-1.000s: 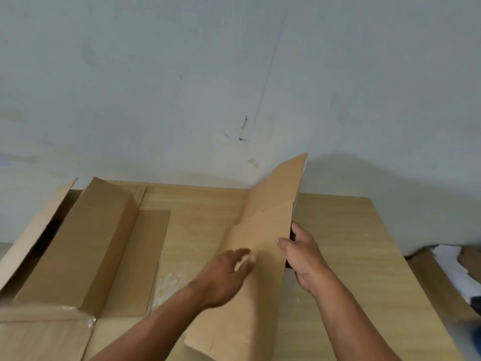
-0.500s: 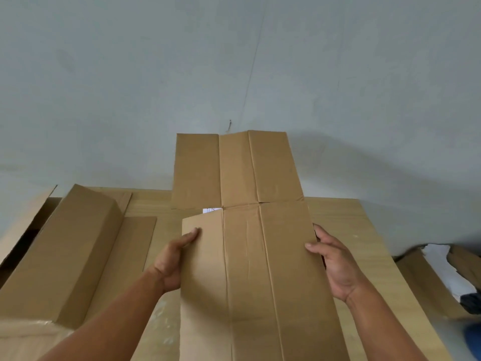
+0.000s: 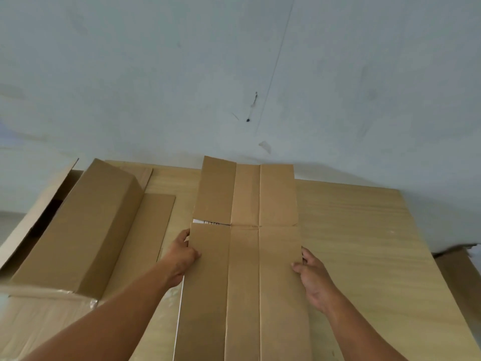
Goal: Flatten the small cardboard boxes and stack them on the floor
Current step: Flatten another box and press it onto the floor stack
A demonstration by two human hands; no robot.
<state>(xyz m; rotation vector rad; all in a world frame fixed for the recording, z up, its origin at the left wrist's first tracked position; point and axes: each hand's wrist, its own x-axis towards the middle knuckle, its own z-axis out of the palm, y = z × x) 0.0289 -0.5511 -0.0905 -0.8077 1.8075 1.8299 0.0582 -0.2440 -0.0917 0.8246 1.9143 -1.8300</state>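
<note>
Hands (image 3: 182, 256) gripping flattened box (image 3: 244, 269), upright box (image 3: 78, 230) left

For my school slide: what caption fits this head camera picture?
Two hands hold a flattened cardboard box over a wooden table.

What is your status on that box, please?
Both hands gripping: left hand on left edge, right hand on right edge. Flattened box over table, not yet on floor. Unflattened box at left, apart.
</note>
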